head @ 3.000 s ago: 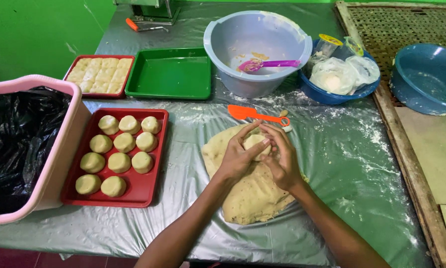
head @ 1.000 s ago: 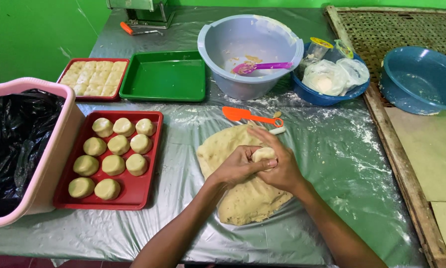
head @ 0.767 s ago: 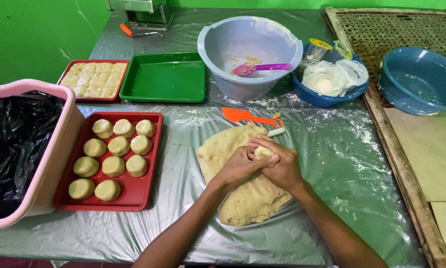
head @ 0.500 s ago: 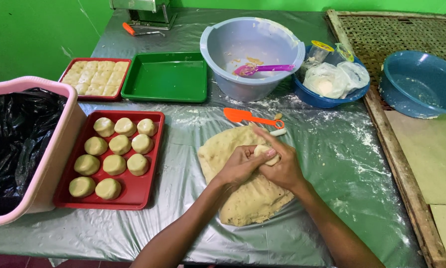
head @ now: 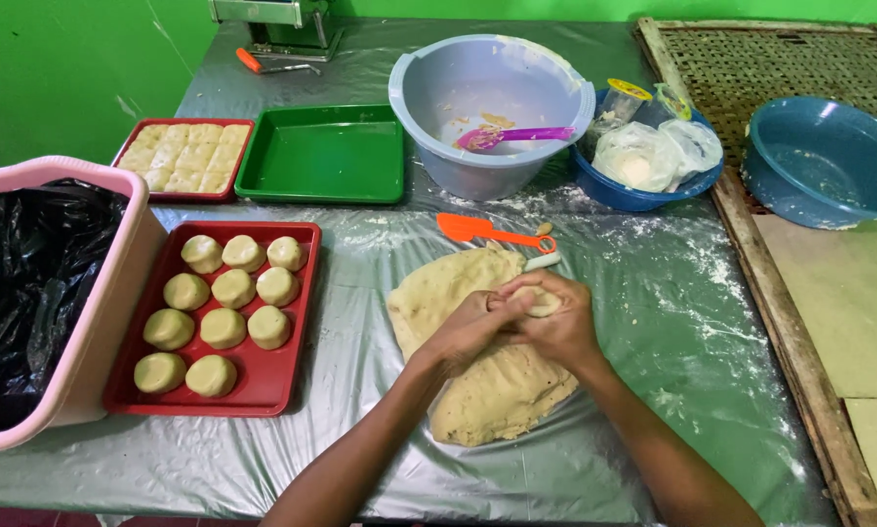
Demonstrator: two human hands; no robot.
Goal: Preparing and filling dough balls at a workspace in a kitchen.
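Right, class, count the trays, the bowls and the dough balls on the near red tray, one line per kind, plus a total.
Trays: 3
Bowls: 3
Dough balls: 11
Total: 17

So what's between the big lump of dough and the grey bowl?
An orange scraper lies on the floury plastic sheet, between the flat dough mass and the grey bowl. The head view shows it.
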